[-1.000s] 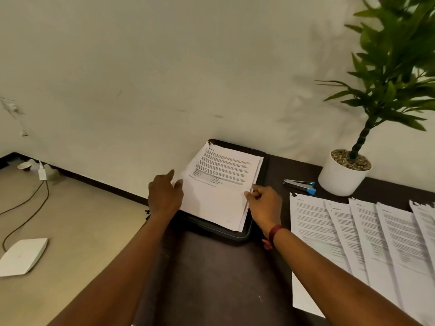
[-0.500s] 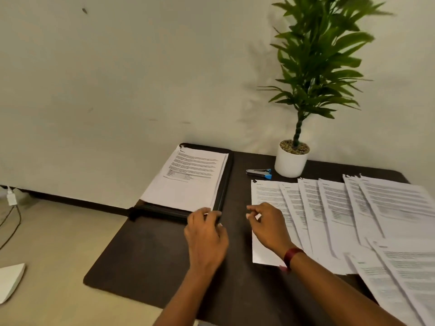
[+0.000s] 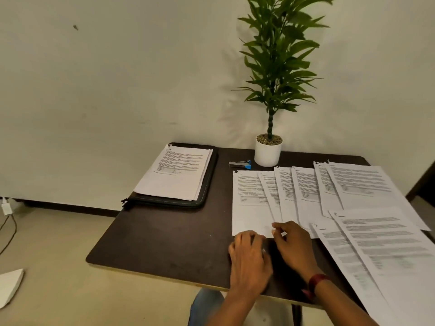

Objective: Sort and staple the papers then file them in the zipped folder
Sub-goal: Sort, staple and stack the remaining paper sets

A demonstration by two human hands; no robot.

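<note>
A black zipped folder [image 3: 207, 184] lies at the table's far left with a stack of printed papers [image 3: 175, 175] on top. A blue and silver stapler [image 3: 240, 164] sits by the plant pot. Several printed sheets fan out across the right half of the table, the leftmost sheet [image 3: 249, 203] nearest my hands. My left hand [image 3: 249, 260] rests at that sheet's near edge, fingers loosely curled. My right hand [image 3: 294, 245], with a red wristband, touches the bottom edge of the fanned sheets, its fingertips at the paper. Whether either hand pinches paper is unclear.
A white pot with a tall green plant [image 3: 268, 151] stands at the back of the dark table [image 3: 164, 236]. More overlapping sheets [image 3: 381, 250] cover the near right corner. A white object [image 3: 9, 285] and cables [image 3: 7, 222] lie on the floor at left.
Both hands left the stack on the folder and moved right and nearer, to the bottom edge of the fanned sheets. The view swung right, bringing more of the table into sight.
</note>
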